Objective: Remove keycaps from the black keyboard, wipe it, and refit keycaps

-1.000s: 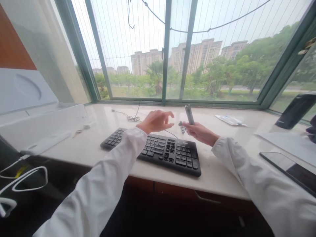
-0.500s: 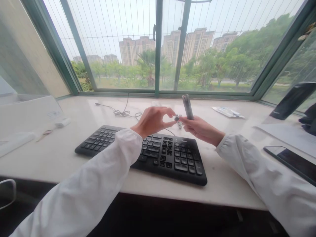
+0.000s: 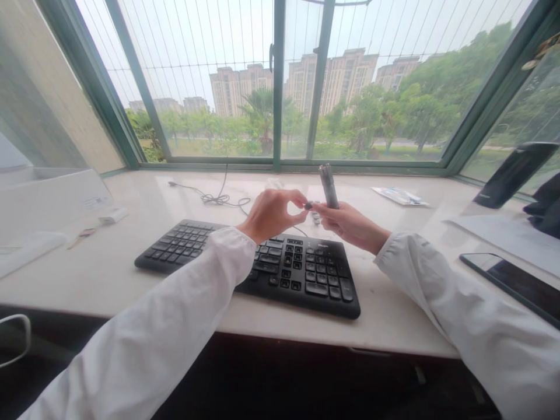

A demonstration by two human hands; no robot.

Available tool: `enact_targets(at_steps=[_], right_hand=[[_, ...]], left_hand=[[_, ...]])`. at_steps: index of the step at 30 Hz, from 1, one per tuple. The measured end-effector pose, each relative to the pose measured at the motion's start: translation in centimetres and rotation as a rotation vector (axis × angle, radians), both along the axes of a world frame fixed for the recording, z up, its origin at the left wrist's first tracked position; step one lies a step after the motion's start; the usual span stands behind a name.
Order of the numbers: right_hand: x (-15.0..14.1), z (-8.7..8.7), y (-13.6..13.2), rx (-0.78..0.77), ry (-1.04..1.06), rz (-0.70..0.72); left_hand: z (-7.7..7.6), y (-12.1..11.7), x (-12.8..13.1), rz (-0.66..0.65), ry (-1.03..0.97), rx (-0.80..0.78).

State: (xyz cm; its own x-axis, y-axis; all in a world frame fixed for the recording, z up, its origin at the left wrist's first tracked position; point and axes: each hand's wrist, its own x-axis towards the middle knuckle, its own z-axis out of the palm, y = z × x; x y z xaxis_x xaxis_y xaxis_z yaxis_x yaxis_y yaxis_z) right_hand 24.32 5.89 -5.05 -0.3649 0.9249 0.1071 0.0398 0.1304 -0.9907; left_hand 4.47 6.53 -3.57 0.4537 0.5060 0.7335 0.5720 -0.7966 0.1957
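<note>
A small black keycap is pinched between the fingertips of both hands, above the far edge of the keyboard. My left hand curves its thumb and forefinger around the keycap's left side. From the right, my right hand touches it with its fingertips, while the same hand grips a dark grey cylindrical tool standing up from the fist. Below lies a black keyboard, where several key positions in the middle cluster show bare sockets. Loose keycaps lie behind the keyboard, partly hidden by my right hand.
A coiled cable lies toward the window. To the right are a flat packet, paper, a phone and a dark upright object. A white box and small white item occupy the left.
My left fingertips have closed onto the keycap, which was in the right fingers with the left ones apart. Both hands moved slightly left, and the view shifted a little.
</note>
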Motion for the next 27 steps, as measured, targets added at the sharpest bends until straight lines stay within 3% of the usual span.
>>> enact_targets(at_steps=[10, 17, 23, 27], right_hand=[[-0.25, -0.26, 0.02, 0.004, -0.041, -0.028], [0.21, -0.28, 0.46, 0.091, -0.040, -0.169], [0.36, -0.32, 0.61, 0.162, -0.215, -0.295], [0.09, -0.56, 0.63, 0.190, -0.326, -0.293]], left_hand=[[-0.31, -0.12, 0.23, 0.013, 0.003, -0.022], [-0.60, 0.26, -0.06, 0.077, 0.054, -0.027], [-0.78, 0.33, -0.03, 0.092, 0.065, -0.055], [-0.78, 0.22, 0.08, 0.096, 0.078, -0.050]])
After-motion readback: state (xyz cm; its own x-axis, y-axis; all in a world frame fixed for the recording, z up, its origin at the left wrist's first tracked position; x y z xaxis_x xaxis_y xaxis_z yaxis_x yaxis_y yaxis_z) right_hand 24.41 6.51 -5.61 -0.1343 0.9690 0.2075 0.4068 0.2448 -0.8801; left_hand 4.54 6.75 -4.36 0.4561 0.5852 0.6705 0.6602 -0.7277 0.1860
